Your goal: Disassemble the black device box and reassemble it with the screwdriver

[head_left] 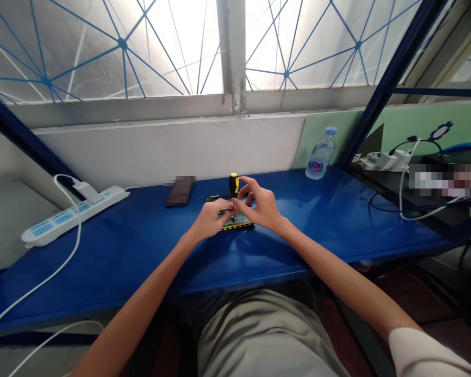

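Note:
A screwdriver with a black and yellow handle [233, 184] stands upright over a small dark pad with yellow-black striped edges [241, 226] on the blue table [141, 246]. My right hand [259, 205] has its fingertips pinched round the handle. My left hand [212, 215] is closed low beside the shaft, its fingers pressed on something small on the pad that I cannot make out. A green piece shows between the two hands.
A dark phone-like object [179, 191] lies behind the pad to the left. A white power strip [73, 213] with a cable sits at the far left. A water bottle [321, 153] stands at the back right. More cables and white chargers [388, 159] lie on the right.

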{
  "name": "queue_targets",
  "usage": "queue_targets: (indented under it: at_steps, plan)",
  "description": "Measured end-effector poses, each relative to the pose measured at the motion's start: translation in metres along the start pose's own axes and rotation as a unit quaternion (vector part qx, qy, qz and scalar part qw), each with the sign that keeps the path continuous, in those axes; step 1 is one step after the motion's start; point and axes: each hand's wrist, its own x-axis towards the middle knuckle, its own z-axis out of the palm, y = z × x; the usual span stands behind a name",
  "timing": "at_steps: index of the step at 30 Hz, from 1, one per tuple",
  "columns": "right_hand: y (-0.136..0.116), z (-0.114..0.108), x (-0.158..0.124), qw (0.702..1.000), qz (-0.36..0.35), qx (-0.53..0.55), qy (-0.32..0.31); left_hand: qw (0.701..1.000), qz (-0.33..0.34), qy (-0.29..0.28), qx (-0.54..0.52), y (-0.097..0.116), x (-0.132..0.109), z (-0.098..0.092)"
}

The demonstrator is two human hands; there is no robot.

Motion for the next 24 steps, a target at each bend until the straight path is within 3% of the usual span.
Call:
queue_targets:
  at_steps: [11,24]
  plan:
    - [0.0026,0.0003,0.0010,1.000,-0.015,0.013,-0.007,0.999,-0.033,-0.028,-0.031,0.0040,0.0000,-0.0017]
    - [-0.0035,-0.0001,0.0036,0.997,0.002,0.080,-0.018,1.000,-0.003,0.024,0.012,-0.0024,-0.0013,0.0043]
